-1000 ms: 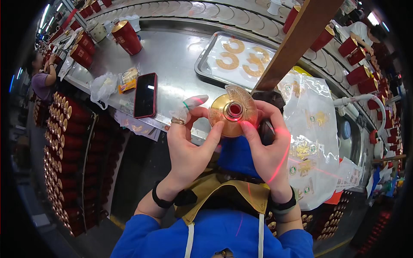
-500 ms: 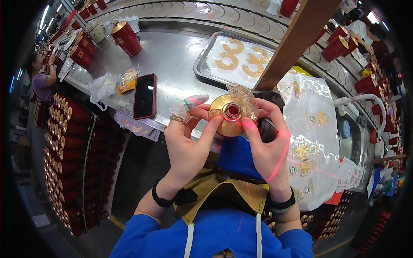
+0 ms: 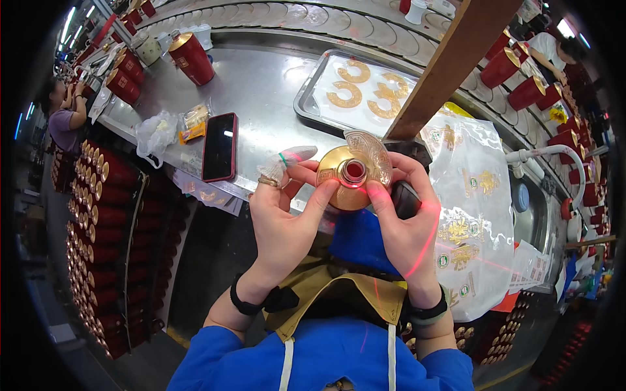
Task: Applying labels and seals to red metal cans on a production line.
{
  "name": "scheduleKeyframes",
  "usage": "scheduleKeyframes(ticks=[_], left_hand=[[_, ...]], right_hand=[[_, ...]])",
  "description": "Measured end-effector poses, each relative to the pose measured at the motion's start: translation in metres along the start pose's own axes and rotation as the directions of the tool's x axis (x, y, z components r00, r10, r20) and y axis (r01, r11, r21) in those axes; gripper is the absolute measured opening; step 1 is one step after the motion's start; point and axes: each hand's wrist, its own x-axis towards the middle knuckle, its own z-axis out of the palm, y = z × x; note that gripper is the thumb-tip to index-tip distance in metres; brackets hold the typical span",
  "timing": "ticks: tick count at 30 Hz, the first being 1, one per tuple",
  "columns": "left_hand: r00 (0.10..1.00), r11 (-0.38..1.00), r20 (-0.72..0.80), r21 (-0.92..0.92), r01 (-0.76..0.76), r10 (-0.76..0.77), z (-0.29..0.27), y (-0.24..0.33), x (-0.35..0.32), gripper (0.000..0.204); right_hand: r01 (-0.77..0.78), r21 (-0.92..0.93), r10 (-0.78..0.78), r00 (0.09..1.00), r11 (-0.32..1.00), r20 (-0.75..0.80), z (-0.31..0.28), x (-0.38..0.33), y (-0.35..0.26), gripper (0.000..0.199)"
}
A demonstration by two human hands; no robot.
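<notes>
Between my hands, a bottle (image 3: 334, 198) is seen from above, with a round gold shoulder and a dark red open neck. A curved gold sticker (image 3: 377, 156) with an embossed pattern lies along the far and right side of the shoulder, its far end standing out past the edge. My left hand (image 3: 287, 212) grips the left side, thumb on the gold shoulder; one finger is wrapped in white with a green band. My right hand (image 3: 407, 212) is closed round the right side, its thumb pressing on the sticker by the neck. The bottle's lower body is hidden.
A metal tray (image 3: 301, 98) holds several C-shaped gold stickers on white backing. Left lie a phone (image 3: 220, 146), a plastic bag (image 3: 156, 135) and a red bottle (image 3: 191, 58). A wooden post (image 3: 450, 68) slants at right, near plastic sheeting (image 3: 482, 215). A conveyor (image 3: 313, 23) runs behind.
The bottle has tipped slightly, and its neck sits a little lower in view. Both hands keep nearly the same hold. Red bottles on the conveyor have shifted along it.
</notes>
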Motion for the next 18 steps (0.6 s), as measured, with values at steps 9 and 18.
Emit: scheduleKeyframes(ticks=[9, 18], left_hand=[[0.999, 0.998, -0.02, -0.042, 0.041, -0.041, 0.0004, 0.0009, -0.0007, 0.047], [0.999, 0.997, -0.018, -0.071, 0.034, -0.035, -0.0004, -0.0008, -0.0001, 0.047]], right_hand=[[-0.037, 0.024, 0.037, 0.999, 0.999, -0.004, 0.0001, -0.0008, 0.0014, 0.034], [-0.049, 0.04, 0.049, 0.999, 0.998, -0.002, 0.0, -0.0004, 0.0025, 0.032]])
